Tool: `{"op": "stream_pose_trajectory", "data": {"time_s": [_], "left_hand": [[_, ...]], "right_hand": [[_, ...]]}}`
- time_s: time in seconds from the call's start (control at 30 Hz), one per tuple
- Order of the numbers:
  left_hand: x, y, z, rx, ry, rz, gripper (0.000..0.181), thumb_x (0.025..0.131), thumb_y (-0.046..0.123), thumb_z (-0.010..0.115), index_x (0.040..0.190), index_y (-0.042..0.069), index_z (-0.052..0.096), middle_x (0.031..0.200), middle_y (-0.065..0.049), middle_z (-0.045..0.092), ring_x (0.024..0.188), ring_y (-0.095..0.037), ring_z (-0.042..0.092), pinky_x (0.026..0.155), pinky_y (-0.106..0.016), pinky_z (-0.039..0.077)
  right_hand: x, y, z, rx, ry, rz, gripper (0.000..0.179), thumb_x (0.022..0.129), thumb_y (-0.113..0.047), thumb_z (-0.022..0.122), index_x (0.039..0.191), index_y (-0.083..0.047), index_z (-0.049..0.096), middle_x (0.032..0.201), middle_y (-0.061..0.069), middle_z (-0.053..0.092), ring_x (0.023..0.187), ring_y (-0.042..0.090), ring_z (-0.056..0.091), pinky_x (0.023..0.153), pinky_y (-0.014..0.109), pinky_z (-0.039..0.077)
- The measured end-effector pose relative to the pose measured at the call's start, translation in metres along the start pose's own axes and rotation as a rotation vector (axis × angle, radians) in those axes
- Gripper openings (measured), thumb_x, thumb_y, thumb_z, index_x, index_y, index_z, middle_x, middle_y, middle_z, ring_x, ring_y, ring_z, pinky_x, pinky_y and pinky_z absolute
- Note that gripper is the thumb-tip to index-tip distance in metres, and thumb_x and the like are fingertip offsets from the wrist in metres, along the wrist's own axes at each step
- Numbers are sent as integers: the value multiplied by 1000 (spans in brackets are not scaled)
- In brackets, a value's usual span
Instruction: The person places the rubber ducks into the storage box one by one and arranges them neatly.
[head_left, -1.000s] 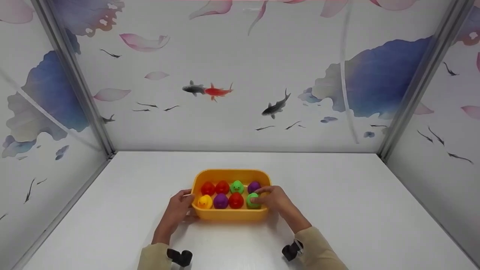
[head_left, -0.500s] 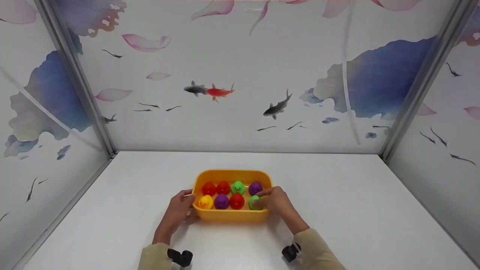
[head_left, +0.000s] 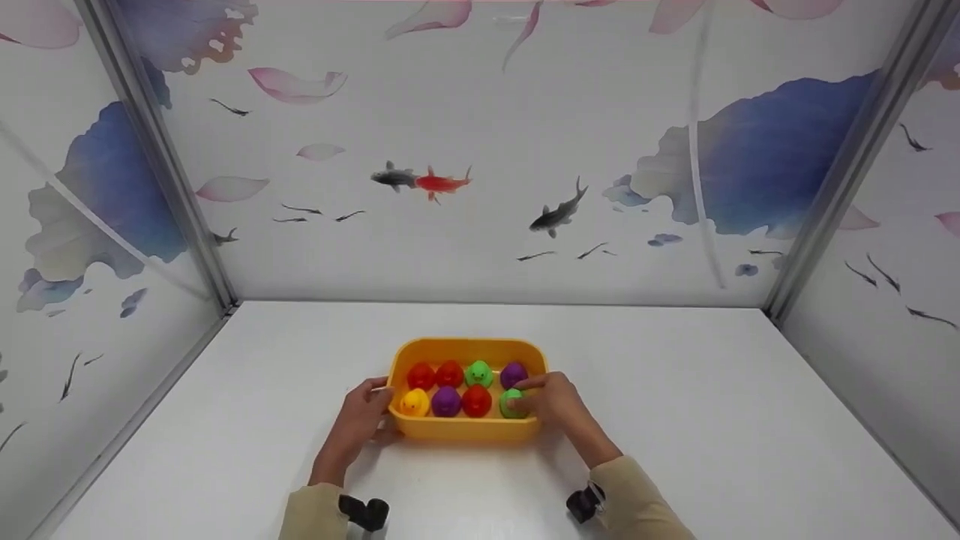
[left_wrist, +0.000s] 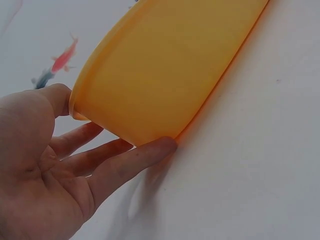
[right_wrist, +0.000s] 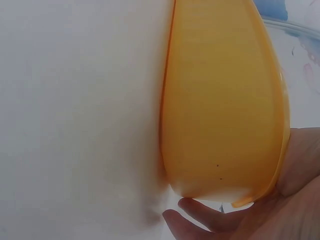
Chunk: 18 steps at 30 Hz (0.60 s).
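Note:
A yellow plastic tub [head_left: 469, 430] stands on the white table in the head view, holding several small rubber ducks. In its back row are red ducks, a green duck [head_left: 479, 373] and a purple duck [head_left: 514, 375]; the front row has a yellow duck [head_left: 414, 403], a purple one, a red duck [head_left: 477, 401] and another green one. My left hand [head_left: 362, 415] grips the tub's left end, thumb at the rim and fingers along the outer wall. At the right end my right hand [head_left: 562, 405] holds the rim, its thumb inside, overlapping the front green duck [head_left: 511, 400].
White table surface [head_left: 675, 405] surrounds the tub. Printed panels with fish and petals rise behind [head_left: 465, 247] and on both sides, joined by metal corner posts [head_left: 825, 180]. A small black device [head_left: 364, 513] is worn at each sleeve cuff.
The head view has shifted slightly, so everything sits a little further right in it. Both hands keep the same hold on the tub, and the ducks stay in place.

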<state>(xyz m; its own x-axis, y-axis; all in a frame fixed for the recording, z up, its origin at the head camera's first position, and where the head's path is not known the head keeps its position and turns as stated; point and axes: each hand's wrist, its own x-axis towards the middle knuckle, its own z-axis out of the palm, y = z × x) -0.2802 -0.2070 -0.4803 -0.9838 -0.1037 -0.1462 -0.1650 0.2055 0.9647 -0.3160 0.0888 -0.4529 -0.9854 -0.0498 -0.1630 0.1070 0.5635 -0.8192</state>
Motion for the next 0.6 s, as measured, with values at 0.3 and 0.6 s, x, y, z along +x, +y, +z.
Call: {"op": "stream_pose_trajectory", "data": {"time_s": [0.3,0.6], "left_hand": [[0,3,0,40,2,-24,45,103,25,47,143,4,47,141,-23,56,118,-34,64,79,-40,64],[-1,25,-17,149,6,-82,64,102,35,51,154,4,30,149,-28,46,124,-40,59,86,-46,62]], "right_hand": [[-2,-4,-9,-27,-25,-51,49,86,-25,78,133,-16,67,147,19,53,135,39,49,111,49,48],[4,-12,-54,-132,-13,-119,69,88,-35,76,147,-10,50,158,21,38,148,43,33,117,59,36]]}}
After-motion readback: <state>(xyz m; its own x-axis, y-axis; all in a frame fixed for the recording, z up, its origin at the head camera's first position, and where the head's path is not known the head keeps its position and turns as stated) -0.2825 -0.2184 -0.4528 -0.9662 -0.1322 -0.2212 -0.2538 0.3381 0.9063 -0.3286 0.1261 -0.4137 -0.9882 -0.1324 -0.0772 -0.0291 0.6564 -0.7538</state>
